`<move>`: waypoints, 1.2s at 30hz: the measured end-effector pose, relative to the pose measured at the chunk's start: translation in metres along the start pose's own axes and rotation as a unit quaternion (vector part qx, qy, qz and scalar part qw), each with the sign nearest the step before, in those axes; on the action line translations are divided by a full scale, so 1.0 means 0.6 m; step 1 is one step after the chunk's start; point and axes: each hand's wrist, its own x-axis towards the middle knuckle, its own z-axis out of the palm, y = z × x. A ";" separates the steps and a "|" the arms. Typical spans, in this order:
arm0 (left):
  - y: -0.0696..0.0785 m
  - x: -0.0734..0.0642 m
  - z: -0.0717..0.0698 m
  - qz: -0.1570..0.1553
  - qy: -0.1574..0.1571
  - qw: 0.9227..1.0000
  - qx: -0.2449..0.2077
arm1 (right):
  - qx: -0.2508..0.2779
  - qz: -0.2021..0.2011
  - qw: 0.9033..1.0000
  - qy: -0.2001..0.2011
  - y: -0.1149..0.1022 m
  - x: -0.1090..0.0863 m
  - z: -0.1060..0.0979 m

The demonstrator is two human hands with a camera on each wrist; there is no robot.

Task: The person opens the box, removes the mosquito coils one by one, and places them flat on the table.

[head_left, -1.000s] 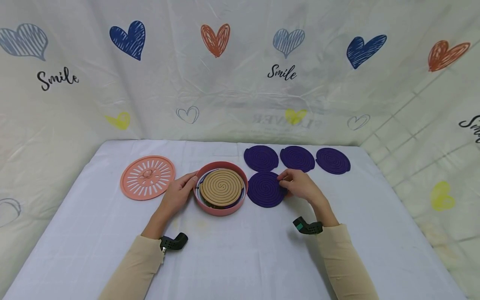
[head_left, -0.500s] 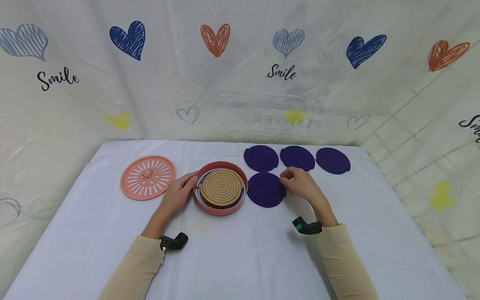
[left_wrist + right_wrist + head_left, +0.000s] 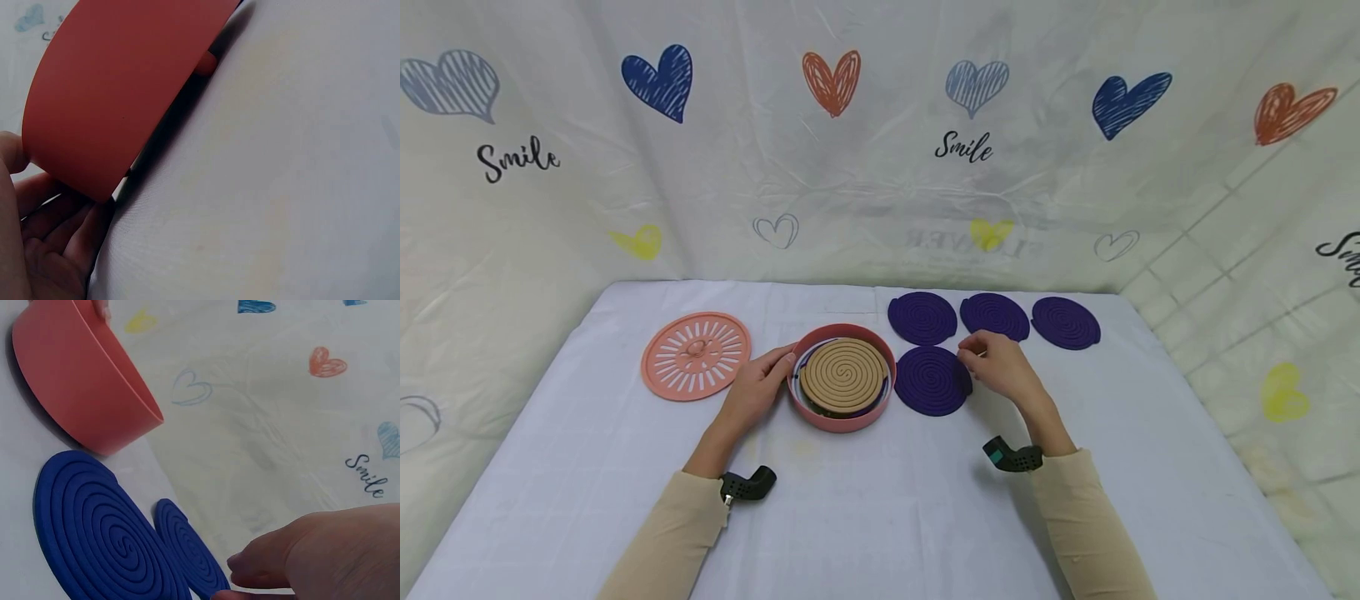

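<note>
At the middle of the table, a round red box (image 3: 841, 425) holds a tan mosquito coil (image 3: 844, 377), with something dark blue and white partly showing beneath it. My left hand (image 3: 760, 381) grips the box's left wall, thumb at the rim; the left wrist view shows its fingers (image 3: 87, 240) against the outside. A dark blue mosquito coil (image 3: 933, 381) lies flat just right of the box. My right hand (image 3: 1002, 365) hovers by that coil's upper right edge with loosely bent fingers and nothing between them. In the right wrist view, the blue coil (image 3: 112, 531) appears apart from the fingers.
Behind, a row of blue coils lies flat: the left coil (image 3: 922, 317), the middle coil (image 3: 995, 316) and the right coil (image 3: 1066, 322). A slotted orange lid (image 3: 696, 357) lies left of the box. A printed curtain (image 3: 880, 183) hangs behind the white-covered table (image 3: 865, 517).
My right hand has let go of the front blue coil's edge and lifted slightly up and away. The coil stays flat beside the box. My left hand keeps its grip.
</note>
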 end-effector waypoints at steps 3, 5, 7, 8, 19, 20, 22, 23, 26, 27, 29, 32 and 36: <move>-0.002 0.001 0.000 0.002 -0.001 1.000 -0.003 | 0.002 -0.010 1.000 0.018 -0.005 -0.001 0.001; -0.002 0.001 0.000 0.002 0.000 1.000 -0.004 | 0.000 -0.017 0.999 0.030 -0.009 -0.001 0.002; -0.001 0.001 0.000 0.002 0.000 1.000 -0.003 | 0.001 -0.027 0.999 0.041 -0.014 -0.003 0.002; -0.001 0.001 0.000 0.003 -0.001 1.000 -0.003 | 0.001 -0.031 0.999 0.045 -0.016 -0.004 0.002; -0.001 0.001 0.000 0.000 -0.003 1.000 -0.006 | 0.003 -0.071 0.994 0.079 -0.037 -0.011 0.006; -0.001 0.001 0.000 0.000 -0.002 1.000 -0.006 | 0.003 -0.073 0.994 0.080 -0.039 -0.011 0.007; -0.001 0.000 0.000 -0.003 -0.001 1.000 -0.006 | 0.004 -0.073 0.994 0.081 -0.041 -0.011 0.008; -0.001 0.000 0.000 -0.001 -0.001 1.000 -0.005 | 0.004 -0.073 0.994 0.081 -0.042 -0.011 0.009; -0.002 0.000 0.000 -0.002 -0.001 1.000 -0.004 | 0.006 -0.073 0.994 0.080 -0.046 -0.011 0.010; -0.002 0.000 0.000 -0.001 -0.001 1.000 -0.004 | 0.006 -0.073 0.994 0.079 -0.047 -0.011 0.011; -0.003 0.001 0.000 0.003 -0.001 1.000 -0.003 | 0.006 -0.075 0.994 0.079 -0.048 -0.011 0.013; -0.003 0.002 0.000 0.003 0.000 1.000 -0.006 | 0.004 -0.082 0.994 0.076 -0.048 -0.011 0.016; -0.002 0.003 0.000 0.000 -0.002 1.000 -0.006 | 0.002 -0.092 0.994 0.067 -0.047 -0.010 0.021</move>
